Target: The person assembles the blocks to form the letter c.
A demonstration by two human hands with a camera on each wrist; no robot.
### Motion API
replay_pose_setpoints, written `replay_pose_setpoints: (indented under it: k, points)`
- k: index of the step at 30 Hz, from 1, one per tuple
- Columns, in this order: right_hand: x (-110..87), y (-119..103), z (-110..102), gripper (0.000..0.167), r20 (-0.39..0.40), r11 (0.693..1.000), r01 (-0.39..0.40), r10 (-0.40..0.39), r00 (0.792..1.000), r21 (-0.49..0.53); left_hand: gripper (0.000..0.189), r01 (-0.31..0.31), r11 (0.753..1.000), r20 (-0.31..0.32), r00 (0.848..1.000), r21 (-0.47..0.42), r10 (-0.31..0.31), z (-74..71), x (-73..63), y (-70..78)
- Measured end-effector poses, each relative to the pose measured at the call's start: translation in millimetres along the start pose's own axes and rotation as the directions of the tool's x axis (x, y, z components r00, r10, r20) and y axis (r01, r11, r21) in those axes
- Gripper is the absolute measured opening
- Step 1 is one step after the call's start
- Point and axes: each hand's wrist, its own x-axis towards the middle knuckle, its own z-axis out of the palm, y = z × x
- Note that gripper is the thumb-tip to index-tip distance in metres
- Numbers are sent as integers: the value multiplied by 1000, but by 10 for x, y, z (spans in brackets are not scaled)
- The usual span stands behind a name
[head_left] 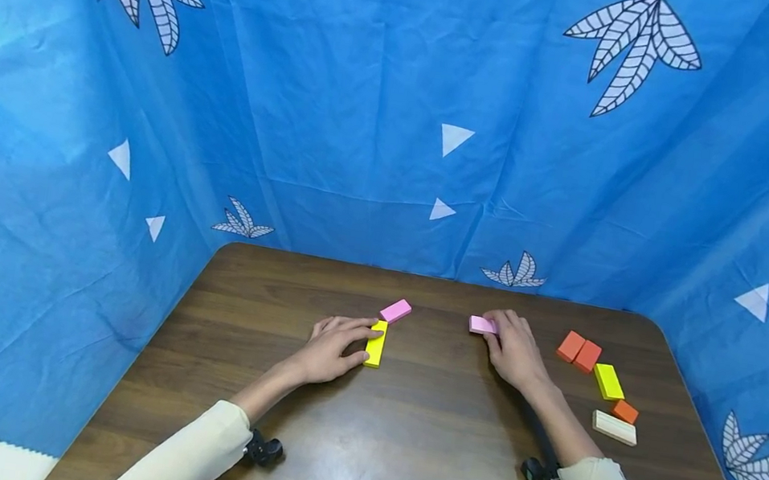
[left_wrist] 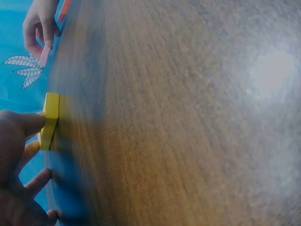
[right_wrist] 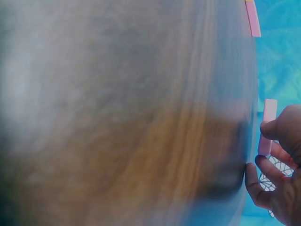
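A yellow block (head_left: 375, 350) lies on the wooden table, its long side running away from me. My left hand (head_left: 335, 349) pinches it between thumb and fingers; the left wrist view shows the thumb on the near face of the yellow block (left_wrist: 51, 115). Just beyond its far end rests a pink block (head_left: 395, 310), set at a slant. Farther right, my right hand (head_left: 517, 353) holds a second pink block (head_left: 479, 325) between thumb and fingers. In the right wrist view this pink block (right_wrist: 268, 113) appears gripped near its middle.
On the right of the table (head_left: 400, 453) lie two red-orange blocks (head_left: 571, 346) side by side, another yellow block (head_left: 608, 381), a small orange block (head_left: 625, 411) and a pale wooden block (head_left: 614, 428). A blue patterned cloth (head_left: 372, 109) hangs behind the table and at both sides.
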Motion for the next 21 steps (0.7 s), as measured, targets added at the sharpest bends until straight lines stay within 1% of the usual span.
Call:
replay_pose_setpoints:
  k: [4,9,15,21]
  points:
    - [35,-14,27,29,-7,1000,15,-15,1000,9,48,14,1000,11,1000,1,-14,5,1,-6]
    - [74,-60,54,28,-28,1000,24,-24,999,10,49,16,1000,31,999,-10,-16,13,8,-10]
    - [151,-152,102,28,-14,998,60,-60,998,20,48,27,1000,30,999,-4,-27,-3,-15,-16]
    - [226,-235,148,29,0,998,62,-62,998,22,48,10,1000,29,1000,-14,-9,-16,-10,-18]
